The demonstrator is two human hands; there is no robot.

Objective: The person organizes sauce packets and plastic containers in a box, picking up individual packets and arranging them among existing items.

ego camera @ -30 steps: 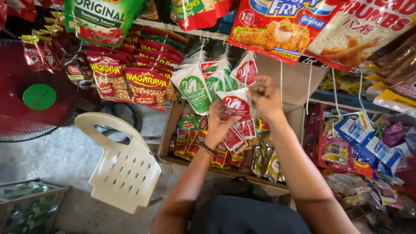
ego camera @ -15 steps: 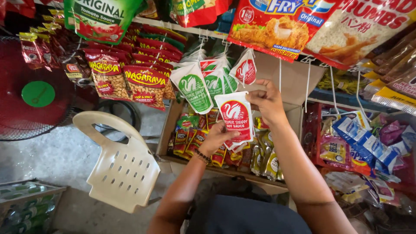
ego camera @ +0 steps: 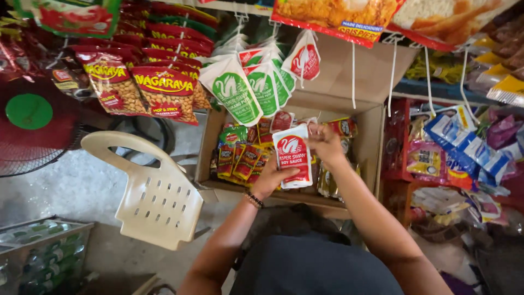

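Both my hands hold a white sauce pouch (ego camera: 293,154) with a red swan label, above an open cardboard box (ego camera: 373,136). My left hand (ego camera: 273,177) supports the pouch from below at its lower left. My right hand (ego camera: 326,143) pinches its top right corner. The box holds several small red, yellow and green sachets (ego camera: 240,158). More white pouches (ego camera: 248,87) with green or red labels hang in a bunch just above and behind the box.
A cream plastic chair (ego camera: 153,191) stands left of the box. Red peanut packs (ego camera: 164,93) hang at upper left, beside a red fan (ego camera: 33,125). Snack bags and sachets crowd the shelves (ego camera: 453,153) on the right. A crate of bottles (ego camera: 38,251) sits at lower left.
My hands have come down from the hanging bunch with the red-label pouch, which is now off the hook and over the box. The view has tilted downward.
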